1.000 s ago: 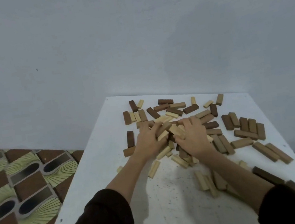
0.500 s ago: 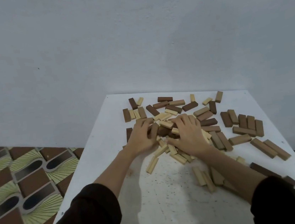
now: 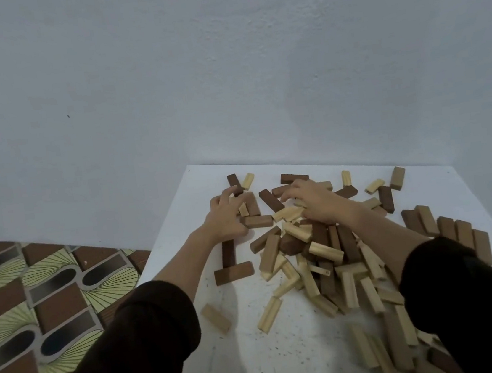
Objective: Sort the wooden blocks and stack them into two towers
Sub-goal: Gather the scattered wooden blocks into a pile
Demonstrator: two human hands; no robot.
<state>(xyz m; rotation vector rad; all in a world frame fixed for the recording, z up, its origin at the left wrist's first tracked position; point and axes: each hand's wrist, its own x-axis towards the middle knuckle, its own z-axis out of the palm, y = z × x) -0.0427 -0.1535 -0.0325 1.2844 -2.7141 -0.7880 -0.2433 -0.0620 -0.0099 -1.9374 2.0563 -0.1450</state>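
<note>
1. The wooden blocks [image 3: 317,248] lie in a loose heap across the middle and right of the white table [image 3: 253,356]. Pale and dark pieces are mixed together, several propped on one another, and no tower is standing.
2. At the heap's left edge two dark blocks [image 3: 233,273] lie flat and make a T, one touching the other's end.
3. A lone tan block [image 3: 215,318] sits apart near the left edge, with a pale block [image 3: 270,315] just to its right.
4. Over on the right, a row of brown blocks [image 3: 448,228] lies side by side, neater than the rest.
5. At the far side a few strays are scattered. One is a dark block [image 3: 294,177], and another is a short pale piece [image 3: 346,178].
6. The left hand [image 3: 226,216] reaches to the far left of the scatter. Its fingers are spread and bent, the tips touch a dark piece, and the thumb is beside a brown one.
7. The right hand [image 3: 317,200] lies palm down on the far part of the heap with its fingers splayed toward the left.
8. The two hands are apart, a few blocks lie between them, and neither is wrapped round a single block that I can make out.
9. Dark sleeves [image 3: 139,339] cover both forearms up to below the wrists.
10. The tabletop is speckled with small dark flecks.
11. Beyond it on the left is a patterned floor [image 3: 36,305] in brown and yellow-green, and a plain pale wall [image 3: 223,65] stands behind.
</note>
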